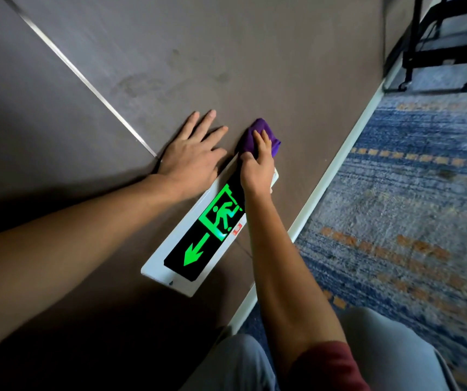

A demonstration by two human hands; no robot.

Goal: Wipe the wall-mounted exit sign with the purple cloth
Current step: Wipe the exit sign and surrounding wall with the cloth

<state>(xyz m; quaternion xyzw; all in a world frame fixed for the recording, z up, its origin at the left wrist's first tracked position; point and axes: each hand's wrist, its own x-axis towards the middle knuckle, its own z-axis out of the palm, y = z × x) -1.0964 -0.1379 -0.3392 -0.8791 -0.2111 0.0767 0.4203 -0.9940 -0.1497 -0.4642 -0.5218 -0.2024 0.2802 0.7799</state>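
Observation:
The exit sign [178, 249] is a white-framed black panel with a glowing green running figure and arrow, fixed low on the brown wall [226, 52]. My right hand [257, 165] presses a bunched purple cloth [250, 136] against the sign's far end, where cloth and hand hide that part of the panel. My left hand [192, 153] lies flat on the wall beside the sign's upper edge, fingers spread, holding nothing.
A white skirting strip [339, 162] runs below the sign, meeting a blue and orange patterned carpet [410, 207]. A black wheeled frame [446, 46] stands at the far right. A metal strip [85, 80] crosses the wall. My grey-trousered knees [381, 356] are at the bottom.

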